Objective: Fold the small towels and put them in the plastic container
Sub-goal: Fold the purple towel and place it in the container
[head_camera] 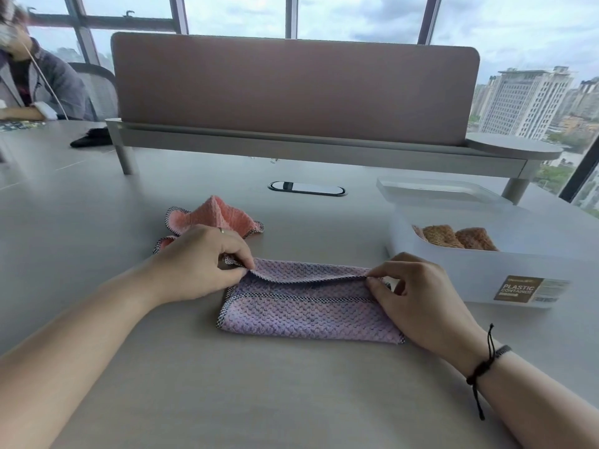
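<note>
Lilac towel (308,314) lies part-folded on the table (227,400), centre front. Left hand (201,264) pinches its far-left corner, right hand (418,296) pinches the far-right corner — the far edge is lifted between them. Pink towel (214,218) lies crumpled just behind the left hand. Plastic container (505,273) stands to the right, lid off — orange towels (460,237) folded inside

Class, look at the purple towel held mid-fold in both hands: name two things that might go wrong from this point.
1. The left hand and right hand pinch only the far edge of the purple towel; uneven pulling may skew the fold.
2. The pink towel lies crumpled just behind the left hand and might get dragged along.
</note>
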`<action>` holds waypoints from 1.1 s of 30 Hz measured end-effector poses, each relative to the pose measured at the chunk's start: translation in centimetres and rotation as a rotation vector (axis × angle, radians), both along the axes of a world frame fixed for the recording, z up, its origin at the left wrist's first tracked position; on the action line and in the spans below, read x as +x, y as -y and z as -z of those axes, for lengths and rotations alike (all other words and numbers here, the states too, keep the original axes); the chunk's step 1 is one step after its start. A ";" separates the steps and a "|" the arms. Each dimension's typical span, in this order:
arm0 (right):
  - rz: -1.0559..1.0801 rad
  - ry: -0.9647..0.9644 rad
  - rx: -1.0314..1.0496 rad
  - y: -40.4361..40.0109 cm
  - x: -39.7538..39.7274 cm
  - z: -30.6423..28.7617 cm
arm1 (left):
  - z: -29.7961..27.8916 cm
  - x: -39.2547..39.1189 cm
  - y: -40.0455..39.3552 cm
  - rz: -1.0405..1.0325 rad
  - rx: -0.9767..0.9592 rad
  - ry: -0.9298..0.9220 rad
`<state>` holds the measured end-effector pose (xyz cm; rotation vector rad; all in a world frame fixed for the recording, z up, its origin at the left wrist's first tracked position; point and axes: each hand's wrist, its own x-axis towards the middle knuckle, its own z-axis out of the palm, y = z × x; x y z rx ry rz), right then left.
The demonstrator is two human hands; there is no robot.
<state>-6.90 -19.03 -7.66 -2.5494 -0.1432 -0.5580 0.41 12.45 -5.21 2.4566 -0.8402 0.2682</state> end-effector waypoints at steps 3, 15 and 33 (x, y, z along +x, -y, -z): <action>0.006 0.030 0.039 0.2 -0.2 -0.3 | 0.1 0.0 -0.1 0.007 0.009 0.001; -0.092 -0.137 -0.196 0.6 -1.0 -0.6 | -0.1 -0.3 0.0 0.084 0.133 -0.080; -0.037 -0.269 -0.154 0.6 -1.4 -1.1 | -0.1 -0.3 0.1 0.029 0.216 -0.247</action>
